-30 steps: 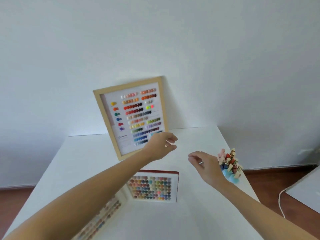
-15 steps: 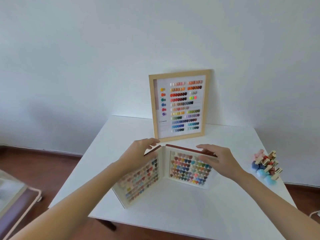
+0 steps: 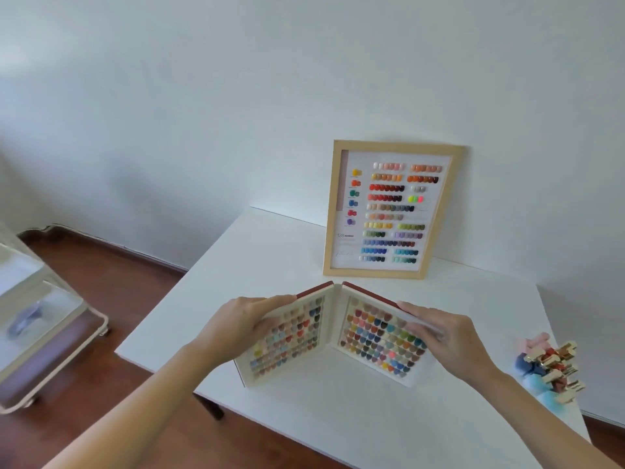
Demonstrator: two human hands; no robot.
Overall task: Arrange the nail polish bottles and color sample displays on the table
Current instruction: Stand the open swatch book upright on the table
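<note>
A folding color sample book (image 3: 368,336) with red covers stands open in a V on the white table (image 3: 338,421), its two panels full of small colored nail tips. My left hand (image 3: 236,328) grips the top edge of the left panel. My right hand (image 3: 443,336) grips the top edge of the right panel. Behind the book, a wood-framed color chart (image 3: 392,211) leans upright against the wall. A cluster of nail polish bottles (image 3: 551,367) with gold caps sits at the table's right edge.
A translucent storage cart (image 3: 37,326) on wheels stands on the wooden floor (image 3: 128,286) to the left of the table. The white wall (image 3: 236,96) runs right behind the table's far edge.
A second ago both hands were off the book, which lay low, the left near the framed chart. Both hands took the panels' top edges. My view has swung left.
</note>
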